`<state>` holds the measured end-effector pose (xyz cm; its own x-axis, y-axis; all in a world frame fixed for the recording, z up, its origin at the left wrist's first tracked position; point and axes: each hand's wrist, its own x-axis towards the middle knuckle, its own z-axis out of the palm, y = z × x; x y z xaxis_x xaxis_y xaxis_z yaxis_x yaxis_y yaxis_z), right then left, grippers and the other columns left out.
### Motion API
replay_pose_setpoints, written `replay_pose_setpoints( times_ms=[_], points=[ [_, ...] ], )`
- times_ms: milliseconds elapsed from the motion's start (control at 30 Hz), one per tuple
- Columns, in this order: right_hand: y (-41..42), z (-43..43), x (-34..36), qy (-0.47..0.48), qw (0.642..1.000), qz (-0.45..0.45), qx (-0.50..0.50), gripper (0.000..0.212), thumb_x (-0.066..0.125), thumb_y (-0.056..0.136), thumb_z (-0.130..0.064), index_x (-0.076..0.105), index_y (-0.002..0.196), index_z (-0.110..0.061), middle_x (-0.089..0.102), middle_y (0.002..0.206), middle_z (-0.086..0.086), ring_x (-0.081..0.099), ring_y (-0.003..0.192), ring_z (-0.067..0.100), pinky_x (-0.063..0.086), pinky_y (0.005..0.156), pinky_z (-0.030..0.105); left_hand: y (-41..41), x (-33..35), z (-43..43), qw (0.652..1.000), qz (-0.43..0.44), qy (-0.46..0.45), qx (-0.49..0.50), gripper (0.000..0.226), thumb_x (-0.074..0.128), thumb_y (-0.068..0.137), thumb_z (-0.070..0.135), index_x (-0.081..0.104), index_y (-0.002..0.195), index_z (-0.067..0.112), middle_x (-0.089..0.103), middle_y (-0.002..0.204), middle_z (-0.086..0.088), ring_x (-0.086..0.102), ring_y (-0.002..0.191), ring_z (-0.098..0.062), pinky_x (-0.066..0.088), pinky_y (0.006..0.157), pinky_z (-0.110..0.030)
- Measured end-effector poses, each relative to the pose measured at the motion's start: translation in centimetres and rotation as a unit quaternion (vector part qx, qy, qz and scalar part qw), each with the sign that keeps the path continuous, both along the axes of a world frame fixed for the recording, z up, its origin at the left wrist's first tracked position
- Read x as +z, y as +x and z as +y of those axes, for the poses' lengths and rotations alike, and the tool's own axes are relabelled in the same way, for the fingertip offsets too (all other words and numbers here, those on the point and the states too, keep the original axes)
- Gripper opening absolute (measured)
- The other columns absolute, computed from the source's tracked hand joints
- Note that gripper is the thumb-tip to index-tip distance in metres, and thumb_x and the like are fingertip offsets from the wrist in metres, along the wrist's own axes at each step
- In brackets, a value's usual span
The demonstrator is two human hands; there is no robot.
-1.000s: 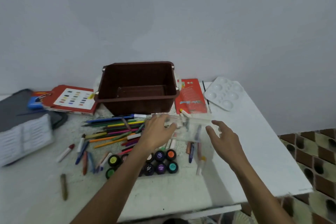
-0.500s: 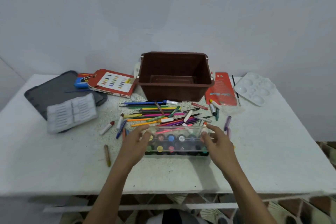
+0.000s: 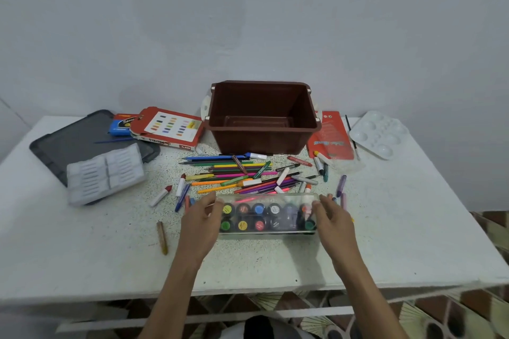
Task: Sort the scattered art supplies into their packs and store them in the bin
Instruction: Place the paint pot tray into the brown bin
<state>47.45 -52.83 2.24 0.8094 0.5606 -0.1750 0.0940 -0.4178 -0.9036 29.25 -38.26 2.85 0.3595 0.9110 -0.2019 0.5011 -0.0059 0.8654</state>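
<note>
Fingers (image 3: 210,202) of the left hand (image 3: 201,221) and right hand (image 3: 332,219) gripped opposite ends of the clear paint-pot case (image 3: 268,199) on the desk (image 3: 399,228), near the brown bin (image 3: 261,143).

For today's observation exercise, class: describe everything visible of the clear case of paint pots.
The clear plastic case is long, rectangular and see-through. It sits level, on or just above the white table, in front of the scattered pencils. Inside stand two rows of small dark paint pots with coloured lids. The left hand grips its left end, the right hand its right end.
</note>
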Motion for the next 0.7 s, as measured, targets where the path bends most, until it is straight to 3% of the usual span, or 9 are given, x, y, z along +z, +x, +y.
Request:
replay_pose_setpoints(
  times_ms=[67,167,267,400,533,700],
  points=[
    [0.1,-0.1,0.3,0.047,0.998,0.025,-0.025,0.032,0.053,0.100,-0.027,0.060,0.130,-0.017,0.060,0.130,0.000,0.054,0.107,0.009,0.043,0.095,0.029,0.1,0.4,-0.1,1.000,-0.011,0.023,0.016,0.037,0.048,0.103,0.025,0.054,0.138,0.017,0.059,0.128,0.003,0.046,0.107,-0.003,0.036,0.078,-0.013],
    [0.1,-0.1,0.7,0.119,0.990,0.043,-0.066,0.019,0.053,0.100,-0.028,0.070,0.109,-0.027,0.071,0.111,-0.007,0.064,0.105,0.011,0.052,0.092,0.033,0.1,0.7,-0.4,0.996,-0.048,0.056,0.056,0.031,0.052,0.101,0.023,0.060,0.131,0.022,0.060,0.124,0.007,0.053,0.099,0.001,0.037,0.072,-0.002],
    [0.0,-0.1,0.9,0.156,0.983,0.039,-0.089,0.022,0.050,0.102,-0.028,0.071,0.108,-0.033,0.070,0.111,-0.013,0.061,0.108,0.000,0.047,0.081,0.016,0.3,0.8,-1.1,0.987,-0.094,0.073,0.104,0.022,0.056,0.098,0.019,0.065,0.113,0.033,0.059,0.109,0.021,0.055,0.093,0.010,0.042,0.068,-0.003],
    [-0.1,0.3,0.2,0.172,0.976,0.046,-0.123,0.018,0.051,0.101,-0.025,0.069,0.102,-0.029,0.071,0.102,-0.003,0.064,0.104,0.015,0.050,0.089,0.030,0.7,0.1,-1.5,0.978,-0.133,0.065,0.144,0.016,0.064,0.093,0.020,0.065,0.099,0.035,0.066,0.099,0.013,0.060,0.094,0.006,0.042,0.071,-0.004],
    [-0.5,0.5,-1.2,0.169,0.974,0.067,-0.137,0.014,0.058,0.098,-0.029,0.058,0.097,-0.015,0.070,0.101,0.003,0.069,0.087,0.019,0.054,0.088,0.038,0.9,-0.7,-1.5,0.978,-0.138,0.050,0.146,0.023,0.064,0.093,0.011,0.064,0.095,0.034,0.064,0.098,0.011,0.056,0.088,0.019,0.042,0.065,0.000],
    [-0.5,0.0,-3.1,0.104,0.988,0.034,-0.108,0.018,0.065,0.092,-0.030,0.052,0.086,-0.019,0.069,0.087,0.011,0.066,0.084,0.027,0.049,0.072,0.037,0.8,-2.3,-1.4,0.983,-0.123,0.055,0.126,0.037,0.060,0.090,0.000,0.064,0.097,0.036,0.057,0.116,0.011,0.053,0.101,0.015,0.041,0.083,-0.008]
  ],
)
